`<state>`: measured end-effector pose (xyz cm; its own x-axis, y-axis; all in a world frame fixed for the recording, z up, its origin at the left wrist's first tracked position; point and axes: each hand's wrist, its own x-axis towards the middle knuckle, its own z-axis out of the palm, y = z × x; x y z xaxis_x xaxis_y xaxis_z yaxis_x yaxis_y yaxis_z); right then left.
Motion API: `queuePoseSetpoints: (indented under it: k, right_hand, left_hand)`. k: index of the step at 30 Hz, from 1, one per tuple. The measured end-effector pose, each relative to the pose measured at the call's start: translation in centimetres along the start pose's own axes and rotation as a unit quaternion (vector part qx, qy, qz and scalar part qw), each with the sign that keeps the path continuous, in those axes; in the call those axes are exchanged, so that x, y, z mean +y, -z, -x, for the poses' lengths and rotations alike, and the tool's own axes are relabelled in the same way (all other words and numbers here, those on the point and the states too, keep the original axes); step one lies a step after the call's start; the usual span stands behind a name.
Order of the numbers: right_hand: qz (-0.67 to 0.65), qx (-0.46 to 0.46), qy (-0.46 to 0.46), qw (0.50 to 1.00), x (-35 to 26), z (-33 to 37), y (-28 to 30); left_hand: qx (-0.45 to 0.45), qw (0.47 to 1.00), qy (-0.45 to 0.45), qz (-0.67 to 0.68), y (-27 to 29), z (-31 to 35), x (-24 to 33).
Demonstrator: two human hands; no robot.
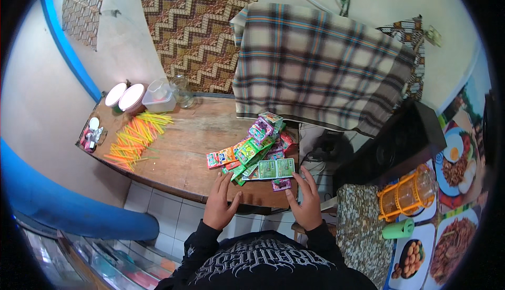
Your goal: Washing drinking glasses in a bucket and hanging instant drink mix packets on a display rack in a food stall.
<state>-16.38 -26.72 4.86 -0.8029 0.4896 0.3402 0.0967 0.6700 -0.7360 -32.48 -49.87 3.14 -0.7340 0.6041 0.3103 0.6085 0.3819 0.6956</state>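
A loose heap of drink sachets (254, 145) in green, purple, orange and red lies on the right part of the wooden table (194, 137). At its near side is a joined pair of green sachets (276, 168), printed side up. My left hand (221, 204) is at the near left of the heap, fingers stretched and apart, holding nothing. On the other side, my right hand (304, 197) is spread with its fingertips close to the right end of the green pair; whether they touch it I cannot tell. A small purple sachet (281, 184) lies between the hands.
Yellow and orange straws (138, 140) are spread at the table's left, before white-lidded tubs (131, 97), a clear container (159, 100) and a glass jar (182, 93). A plaid cloth (315, 64) hangs behind. A black speaker (389, 148) and an orange-framed jar (407, 195) stand right.
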Motion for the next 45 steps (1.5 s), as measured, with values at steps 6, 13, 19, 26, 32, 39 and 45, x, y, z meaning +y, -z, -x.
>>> queuePoseSetpoints:
  k: [6,13,19,26,32,39,45]
  right_hand:
    - [-0.031,-0.060,0.008,0.998,2.1,-3.0,-1.2]
    - [0.097,-0.098,0.009,0.990,5.9,-5.1,-6.1]
    - [0.178,-0.128,-0.059,0.974,5.5,-4.5,-9.3]
    - [0.152,-0.076,-0.077,0.982,5.3,-2.7,-11.1]
    - [-0.034,-0.002,-0.120,0.992,4.7,-2.7,-11.8]
    - [-0.637,0.100,-0.309,0.699,2.5,-2.8,-14.3]
    - [-0.483,0.172,-0.287,0.809,4.4,-2.6,-14.2]
  left_hand:
    - [-0.013,0.999,0.044,-0.012,-0.3,0.0,0.3]
    - [-0.064,0.995,-0.013,-0.071,-1.3,-2.3,-3.2]
    - [-0.172,0.982,-0.023,-0.078,-3.1,-3.2,-6.6]
    - [-0.181,0.975,-0.071,-0.104,-3.8,-3.5,-9.9]
    - [-0.194,0.967,-0.081,-0.141,-2.9,-4.3,-10.9]
    - [-0.169,0.955,-0.049,-0.238,-1.0,-3.1,-12.8]
    - [-0.145,0.954,-0.004,-0.261,2.7,-2.5,-14.9]
